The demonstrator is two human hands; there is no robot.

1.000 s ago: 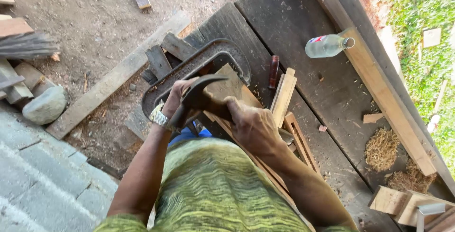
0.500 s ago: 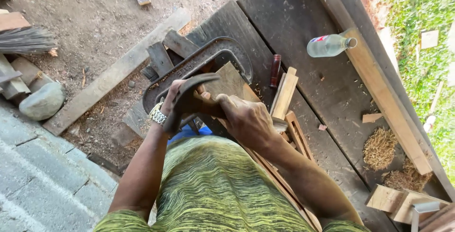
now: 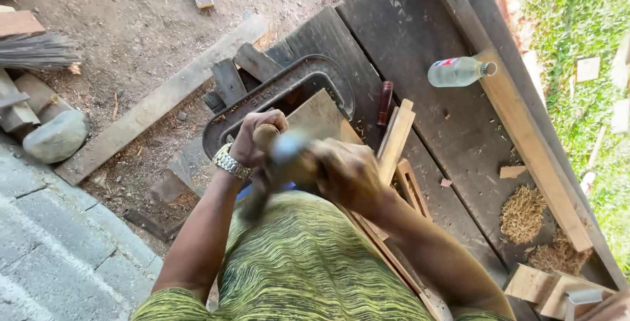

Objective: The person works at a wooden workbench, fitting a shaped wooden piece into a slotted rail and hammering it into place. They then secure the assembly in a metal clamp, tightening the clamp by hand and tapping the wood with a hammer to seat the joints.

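A clear plastic bottle [image 3: 457, 71] lay on its side on the dark plank desk [image 3: 420, 39], its open neck touching the pale rail [image 3: 535, 144] along the far edge. Round it, near the base, ran a label [image 3: 446, 64] in white, red and blue. No other package, sign or screen showed.

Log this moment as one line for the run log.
left hand: grips wooden piece | right hand: swings blurred curved blade | nearby: plastic bottle on workbench
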